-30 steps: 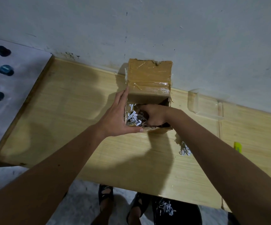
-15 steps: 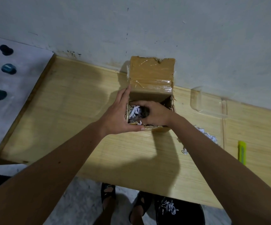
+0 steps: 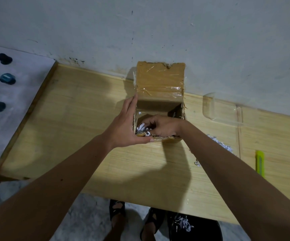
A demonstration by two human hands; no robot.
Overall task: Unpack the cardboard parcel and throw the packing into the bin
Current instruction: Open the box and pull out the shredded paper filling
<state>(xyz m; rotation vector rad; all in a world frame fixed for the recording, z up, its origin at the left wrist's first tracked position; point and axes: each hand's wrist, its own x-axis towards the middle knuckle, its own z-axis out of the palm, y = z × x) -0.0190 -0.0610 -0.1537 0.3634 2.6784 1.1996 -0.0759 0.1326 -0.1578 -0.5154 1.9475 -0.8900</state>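
Observation:
An open cardboard parcel stands on the wooden table against the wall, its taped lid flap upright. White shredded paper fills its inside. My left hand presses flat against the parcel's left wall, thumb along the front edge. My right hand reaches inside, fingers curled into the shredded paper. What lies under the paper is hidden. A black bin holding some shreds stands on the floor below the table's front edge.
A small pile of shredded paper lies on the table right of my forearm. A yellow-green cutter lies at the right. A clear plastic piece sits by the wall. Dark round objects rest on the white surface to the left. My feet stand beside the bin.
My right hand has shifted leftward inside the parcel and closed its fingers on the shreds. The left hand keeps its place on the parcel's wall. The camera has tilted slightly.

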